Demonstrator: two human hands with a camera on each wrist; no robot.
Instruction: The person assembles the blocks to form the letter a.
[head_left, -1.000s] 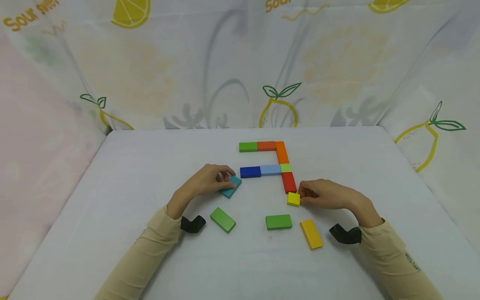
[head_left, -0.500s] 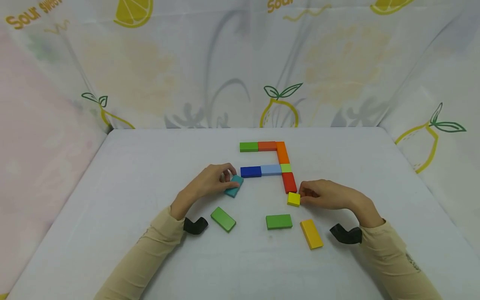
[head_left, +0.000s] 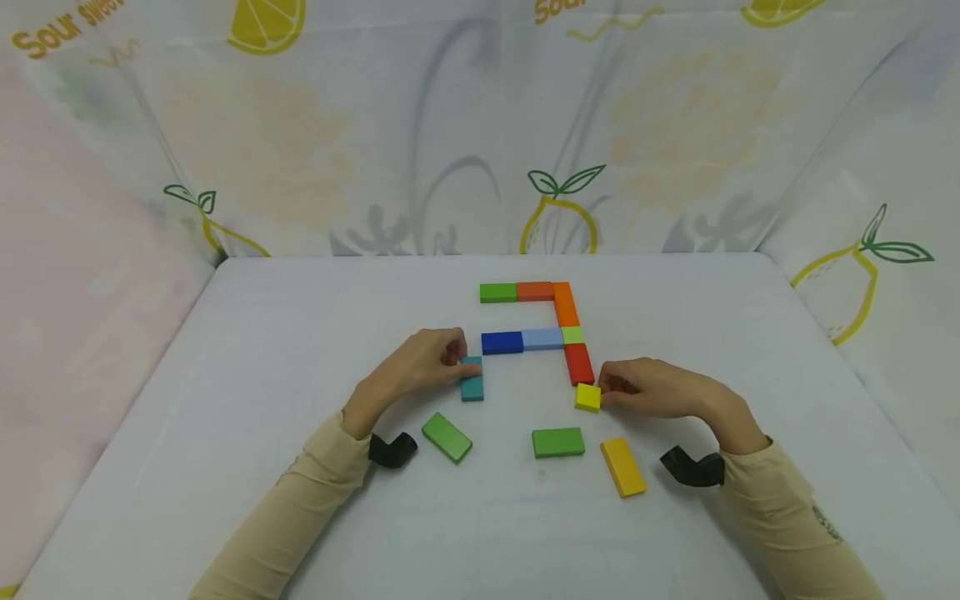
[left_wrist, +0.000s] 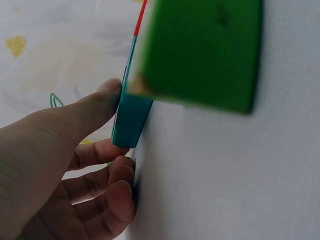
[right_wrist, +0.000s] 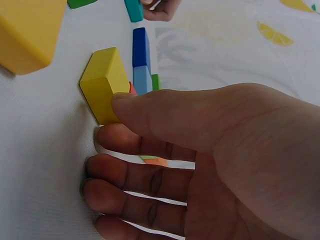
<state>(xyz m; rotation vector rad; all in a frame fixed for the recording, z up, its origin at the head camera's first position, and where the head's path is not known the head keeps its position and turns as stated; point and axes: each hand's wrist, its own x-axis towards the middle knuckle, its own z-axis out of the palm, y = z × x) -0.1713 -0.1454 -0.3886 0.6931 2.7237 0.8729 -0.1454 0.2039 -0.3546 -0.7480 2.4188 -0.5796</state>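
Note:
My left hand [head_left: 416, 362] pinches a teal rectangular block [head_left: 472, 389], thumb across its top. It stands lengthwise toward me, just below the left end of a dark blue block [head_left: 502, 343]. In the left wrist view the thumb lies along the side of the teal block [left_wrist: 132, 122]. My right hand [head_left: 663, 390] holds a small yellow square block [head_left: 587, 397] at its right side, thumb tip against it in the right wrist view. That block lies at the near end of a red block [head_left: 579, 364]. Both blocks are on the white table.
A light blue block [head_left: 542, 339], a lime square [head_left: 572, 335], an orange block [head_left: 566, 304], a red-orange block [head_left: 535, 292] and a green block [head_left: 498, 293] continue the figure. Nearer me lie two green blocks [head_left: 447, 437] and a yellow-orange block [head_left: 623, 467]. Printed cloth [head_left: 450, 125] hangs behind.
My left hand has shifted slightly right, and the teal block has turned from slanted to pointing straight toward me. The right hand and the yellow square have stayed in place.

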